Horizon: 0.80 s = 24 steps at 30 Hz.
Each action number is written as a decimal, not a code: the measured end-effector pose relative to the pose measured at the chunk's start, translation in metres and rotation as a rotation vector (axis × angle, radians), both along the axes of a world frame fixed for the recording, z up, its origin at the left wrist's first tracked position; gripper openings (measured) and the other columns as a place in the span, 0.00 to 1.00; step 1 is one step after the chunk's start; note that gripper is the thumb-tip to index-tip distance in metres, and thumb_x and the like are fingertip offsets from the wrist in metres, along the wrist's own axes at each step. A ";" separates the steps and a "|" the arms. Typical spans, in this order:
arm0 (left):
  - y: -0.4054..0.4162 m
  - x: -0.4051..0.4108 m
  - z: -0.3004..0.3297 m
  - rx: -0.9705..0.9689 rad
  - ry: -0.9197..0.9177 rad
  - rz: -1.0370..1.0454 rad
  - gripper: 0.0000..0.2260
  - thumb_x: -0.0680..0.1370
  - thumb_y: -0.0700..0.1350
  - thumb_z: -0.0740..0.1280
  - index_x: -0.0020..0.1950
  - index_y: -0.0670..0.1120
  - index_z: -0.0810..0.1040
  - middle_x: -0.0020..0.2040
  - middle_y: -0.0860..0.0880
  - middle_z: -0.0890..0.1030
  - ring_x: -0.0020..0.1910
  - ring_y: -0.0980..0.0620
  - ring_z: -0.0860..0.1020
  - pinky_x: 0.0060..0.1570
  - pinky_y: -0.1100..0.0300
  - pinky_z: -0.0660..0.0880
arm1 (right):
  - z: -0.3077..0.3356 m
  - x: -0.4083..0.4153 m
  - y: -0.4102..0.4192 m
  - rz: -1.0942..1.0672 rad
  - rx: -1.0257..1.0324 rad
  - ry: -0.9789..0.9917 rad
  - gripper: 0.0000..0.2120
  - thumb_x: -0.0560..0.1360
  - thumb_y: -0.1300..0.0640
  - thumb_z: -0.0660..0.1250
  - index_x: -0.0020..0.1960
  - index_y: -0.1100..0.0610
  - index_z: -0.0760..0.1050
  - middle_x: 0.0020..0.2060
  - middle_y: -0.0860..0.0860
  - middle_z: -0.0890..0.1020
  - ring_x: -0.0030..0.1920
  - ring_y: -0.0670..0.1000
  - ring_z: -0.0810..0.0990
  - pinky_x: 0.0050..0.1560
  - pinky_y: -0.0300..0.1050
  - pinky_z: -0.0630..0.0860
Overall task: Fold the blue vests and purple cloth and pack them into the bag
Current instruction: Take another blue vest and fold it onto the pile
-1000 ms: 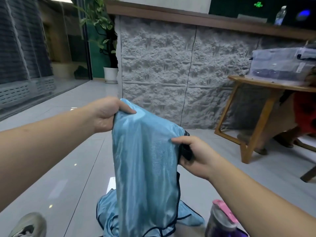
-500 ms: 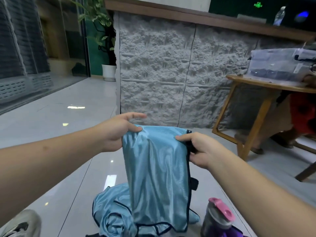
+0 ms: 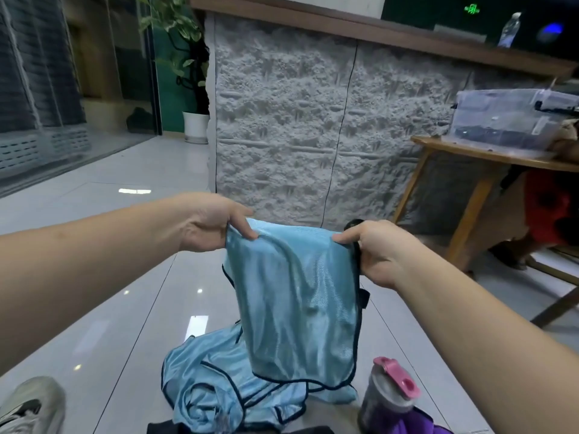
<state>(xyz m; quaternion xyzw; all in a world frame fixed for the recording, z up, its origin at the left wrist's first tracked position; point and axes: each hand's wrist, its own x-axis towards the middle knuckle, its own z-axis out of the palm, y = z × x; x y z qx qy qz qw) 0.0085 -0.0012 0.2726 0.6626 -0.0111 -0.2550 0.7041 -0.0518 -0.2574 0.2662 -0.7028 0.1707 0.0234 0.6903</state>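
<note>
Bottom centre: more vests (image 3: 219, 386) crumpled on floor, unfolded; purple cloth (image 3: 419, 426) lower right, perhaps bagged. Mid-frame: left hand (image 3: 213, 225) and right hand (image 3: 376, 252) pinch one vest (image 3: 297, 302) by its top corners, hanging. Folding barely begun.

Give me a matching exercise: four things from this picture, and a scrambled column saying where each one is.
Things:
1. shiny blue mesh vest with dark trim
2. second crumpled blue vest
3. dark bottle with pink lid
4. clear plastic storage box

Places:
A. on the wooden table
B. held up by left hand and right hand
C. heaped on the tiled floor
D. standing at lower right

Pairs: 1-B, 2-C, 3-D, 4-A
</note>
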 end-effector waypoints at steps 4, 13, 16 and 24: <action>-0.005 -0.003 0.004 0.018 0.008 0.043 0.25 0.79 0.25 0.61 0.76 0.36 0.69 0.74 0.40 0.75 0.65 0.45 0.80 0.56 0.57 0.81 | 0.001 -0.004 0.006 -0.050 -0.198 -0.027 0.10 0.72 0.74 0.73 0.44 0.66 0.73 0.44 0.62 0.83 0.45 0.63 0.84 0.56 0.63 0.83; -0.005 -0.012 0.006 0.152 -0.030 0.037 0.18 0.83 0.27 0.54 0.64 0.38 0.80 0.59 0.37 0.84 0.52 0.43 0.84 0.47 0.53 0.85 | 0.002 0.003 0.007 -0.015 -0.157 -0.034 0.18 0.74 0.72 0.72 0.62 0.67 0.74 0.51 0.63 0.84 0.42 0.60 0.85 0.40 0.55 0.85; -0.002 -0.008 0.008 0.242 -0.110 0.009 0.13 0.83 0.29 0.58 0.59 0.33 0.82 0.58 0.37 0.85 0.56 0.44 0.84 0.50 0.57 0.83 | -0.003 0.004 0.007 -0.037 -0.159 -0.111 0.26 0.73 0.73 0.74 0.65 0.58 0.70 0.55 0.60 0.82 0.51 0.62 0.85 0.44 0.58 0.86; -0.007 -0.017 0.002 0.735 -0.408 -0.018 0.11 0.68 0.34 0.81 0.48 0.37 0.84 0.42 0.40 0.83 0.42 0.44 0.79 0.47 0.55 0.81 | 0.001 0.001 0.016 -0.059 -0.362 -0.037 0.23 0.60 0.69 0.81 0.51 0.69 0.75 0.46 0.63 0.84 0.43 0.60 0.84 0.53 0.68 0.82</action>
